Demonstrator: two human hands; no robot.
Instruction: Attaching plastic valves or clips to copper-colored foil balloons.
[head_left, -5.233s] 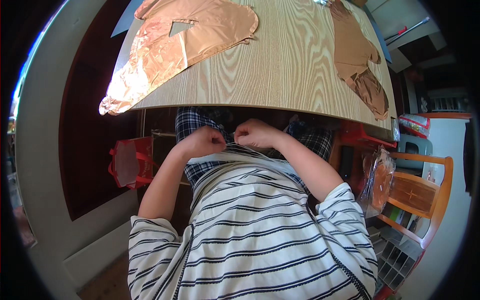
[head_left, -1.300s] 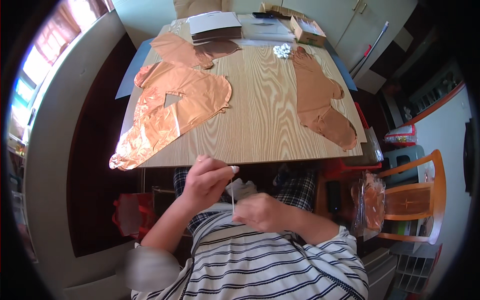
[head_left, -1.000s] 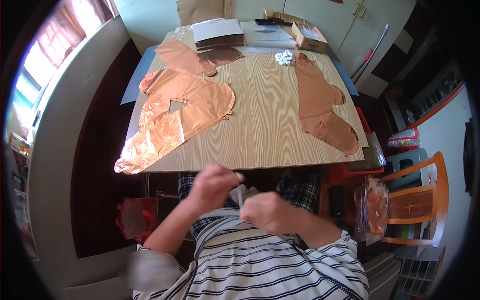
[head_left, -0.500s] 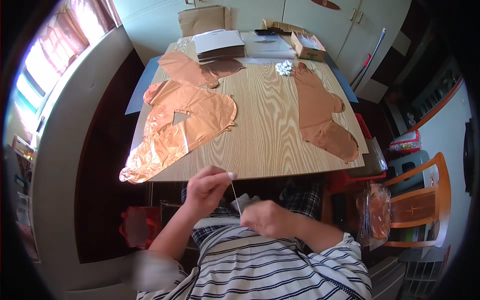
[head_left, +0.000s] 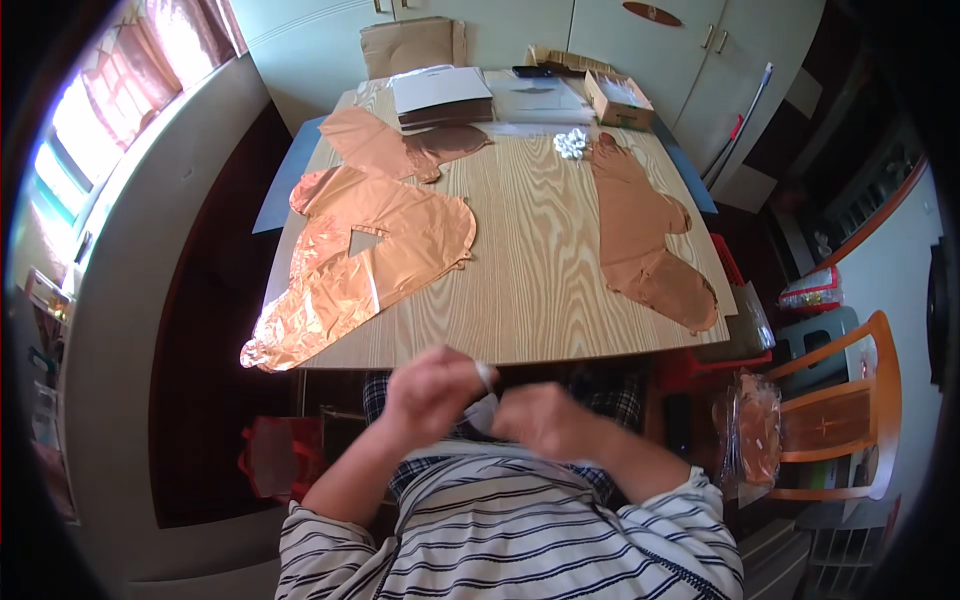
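Both my hands are raised over my lap, just off the table's near edge. My left hand (head_left: pixel 432 398) is closed, with a bit of white string (head_left: pixel 486 376) looped at its fingertips. My right hand (head_left: pixel 545 420), slightly blurred, is closed a little lower and to the right, and its fingertips are hidden. The string's run between the hands is hard to see now. On the table beyond lie flat copper-coloured foil balloons: a large one with a triangular hole (head_left: pixel 420 215), another behind it (head_left: pixel 362 140), and one on the right (head_left: pixel 640 215). A white ribbon bow (head_left: pixel 571 144) sits near the right balloon's top.
The wood-grain table (head_left: pixel 530 270) holds a stack of white-topped boxes (head_left: pixel 445 95), clear plastic packs (head_left: pixel 540 97) and a small carton (head_left: pixel 620 97) at the back. A wooden chair (head_left: pixel 825 425) with a plastic-wrapped copper bundle (head_left: pixel 757 430) stands right; a red bag (head_left: pixel 280 455) is at lower left.
My hands have come to about the same height, the left lower and the right higher. The white string stretched between them earlier no longer shows as a taut line.
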